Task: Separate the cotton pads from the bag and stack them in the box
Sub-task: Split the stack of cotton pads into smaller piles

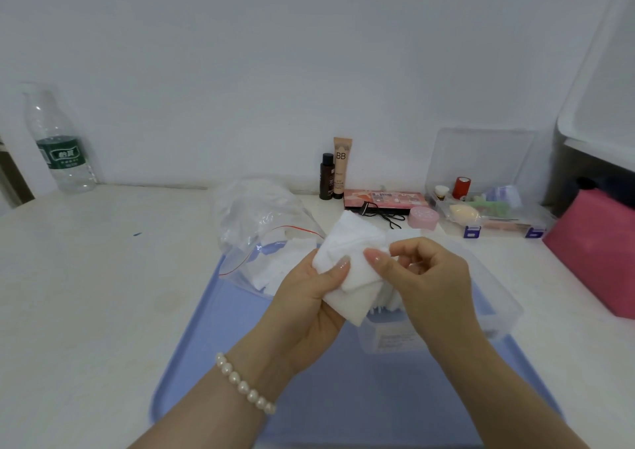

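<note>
Far left a clear ribbed plastic water bottle stands on the white table; right of it the crinkled clear zip bag lies on the far edge of the smooth blue tray, soft white pads inside. Left hand grips a fanned bunch of flat rectangular cotton pads — long axis running near-left to far-right — thumb pressed on top. Right hand pinches the bunch's right edge above the clear plastic box holding stacked pads.

Both hands, left hand and right hand, pinch cotton pads above the box.
</note>
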A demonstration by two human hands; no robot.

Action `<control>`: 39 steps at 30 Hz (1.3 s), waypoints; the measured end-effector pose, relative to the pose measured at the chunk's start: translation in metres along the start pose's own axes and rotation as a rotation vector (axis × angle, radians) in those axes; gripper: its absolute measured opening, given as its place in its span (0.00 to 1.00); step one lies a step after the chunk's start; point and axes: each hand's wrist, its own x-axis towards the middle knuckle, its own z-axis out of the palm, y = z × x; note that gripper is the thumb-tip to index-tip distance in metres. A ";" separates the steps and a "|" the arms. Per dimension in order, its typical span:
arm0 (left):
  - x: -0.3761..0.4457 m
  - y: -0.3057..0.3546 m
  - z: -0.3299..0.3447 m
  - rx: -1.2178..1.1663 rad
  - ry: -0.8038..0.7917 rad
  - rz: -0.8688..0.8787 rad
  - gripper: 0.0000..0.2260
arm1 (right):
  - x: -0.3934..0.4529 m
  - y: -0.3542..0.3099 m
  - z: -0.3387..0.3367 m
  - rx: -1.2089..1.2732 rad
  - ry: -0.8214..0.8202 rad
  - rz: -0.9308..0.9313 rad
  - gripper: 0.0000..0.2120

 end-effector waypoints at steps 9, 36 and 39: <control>0.001 0.000 0.001 -0.095 0.079 -0.048 0.21 | -0.006 0.008 0.004 -0.420 0.162 -0.328 0.12; 0.004 -0.006 -0.009 0.111 -0.112 -0.067 0.19 | -0.002 -0.015 -0.004 0.142 -0.123 -0.058 0.09; 0.002 -0.005 -0.007 0.088 -0.149 -0.089 0.19 | -0.002 -0.013 -0.004 0.101 -0.120 -0.088 0.09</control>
